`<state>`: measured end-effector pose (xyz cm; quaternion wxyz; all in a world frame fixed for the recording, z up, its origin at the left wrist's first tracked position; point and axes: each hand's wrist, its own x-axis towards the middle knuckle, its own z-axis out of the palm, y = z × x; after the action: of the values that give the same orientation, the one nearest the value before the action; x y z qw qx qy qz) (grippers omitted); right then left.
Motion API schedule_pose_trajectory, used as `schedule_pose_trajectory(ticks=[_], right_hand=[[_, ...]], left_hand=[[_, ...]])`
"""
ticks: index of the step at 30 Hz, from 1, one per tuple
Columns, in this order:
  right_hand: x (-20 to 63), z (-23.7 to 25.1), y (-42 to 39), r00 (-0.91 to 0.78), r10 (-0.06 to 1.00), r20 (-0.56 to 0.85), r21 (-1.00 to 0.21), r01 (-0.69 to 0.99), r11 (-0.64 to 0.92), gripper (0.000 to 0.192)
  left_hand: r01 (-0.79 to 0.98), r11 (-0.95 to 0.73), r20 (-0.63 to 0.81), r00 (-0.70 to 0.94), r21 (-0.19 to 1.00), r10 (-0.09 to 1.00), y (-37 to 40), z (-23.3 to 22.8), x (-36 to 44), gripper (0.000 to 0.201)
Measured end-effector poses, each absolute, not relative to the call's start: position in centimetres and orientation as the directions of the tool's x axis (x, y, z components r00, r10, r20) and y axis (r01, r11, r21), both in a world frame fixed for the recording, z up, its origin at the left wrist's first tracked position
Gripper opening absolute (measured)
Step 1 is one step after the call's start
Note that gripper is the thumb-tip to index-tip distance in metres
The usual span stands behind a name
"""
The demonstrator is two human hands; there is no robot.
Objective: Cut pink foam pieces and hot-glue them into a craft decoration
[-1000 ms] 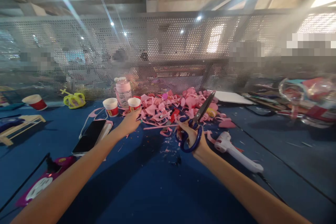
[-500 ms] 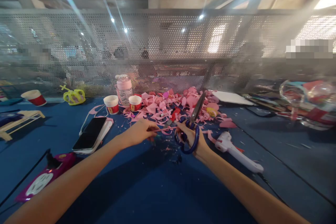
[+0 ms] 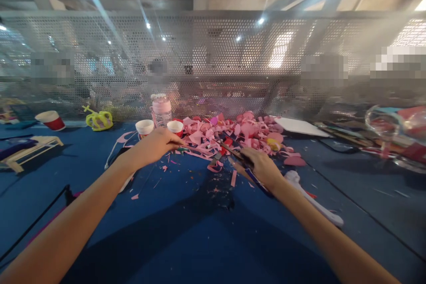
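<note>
Scissors (image 3: 240,159) sit clenched in the right hand (image 3: 262,167), blades pointing into the pink paper scraps (image 3: 233,135). Left hand (image 3: 156,144) pinches probably a thin strip at that pile's left edge. Looks mid-trimming; next snip needs the strip fed between the blades.

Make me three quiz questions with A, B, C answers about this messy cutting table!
1. Where is the pink bottle? A behind the paper cups B on the floor C in a hand
2. What colour is the scrap pile? A green B pink C black
3. What is the right hand doing? A resting empty B waving C holding scissors

A: it stands just past the two cups.
B: the cuttings are mostly pink.
C: the fingers wrap the blue handles.
</note>
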<state>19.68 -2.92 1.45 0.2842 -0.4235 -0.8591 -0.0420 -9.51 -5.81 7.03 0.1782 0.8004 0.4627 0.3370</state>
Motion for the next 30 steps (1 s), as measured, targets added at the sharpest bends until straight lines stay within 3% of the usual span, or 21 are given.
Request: schedule_pose_trajectory(ticks=[10, 16, 21, 30], right_hand=[[19.6, 1.4, -3.5, -0.547, 0.746, 0.381, -0.006, 0.805, 0.593, 0.026], [19.3, 1.6, -3.9, -0.561, 0.738, 0.375, 0.014, 0.8, 0.6, 0.025], [19.3, 1.7, -4.1, -0.555, 0.744, 0.372, 0.018, 0.805, 0.592, 0.026], [19.1, 1.8, -4.2, -0.547, 0.749, 0.374, 0.042, 0.817, 0.576, 0.031]], left_hand=[[0.616, -0.478, 0.35, 0.326, 0.625, 0.878, -6.0, 7.7, -9.8, 0.019], [0.686, -0.493, 0.307, 0.386, 0.535, 0.87, -5.7, 7.4, -9.9, 0.021], [0.675, -0.502, 0.319, 0.388, 0.54, 0.865, -5.7, 7.2, -9.9, 0.021], [0.773, -0.421, 0.183, 0.382, 0.475, 0.906, -6.4, 8.3, -9.3, 0.026]])
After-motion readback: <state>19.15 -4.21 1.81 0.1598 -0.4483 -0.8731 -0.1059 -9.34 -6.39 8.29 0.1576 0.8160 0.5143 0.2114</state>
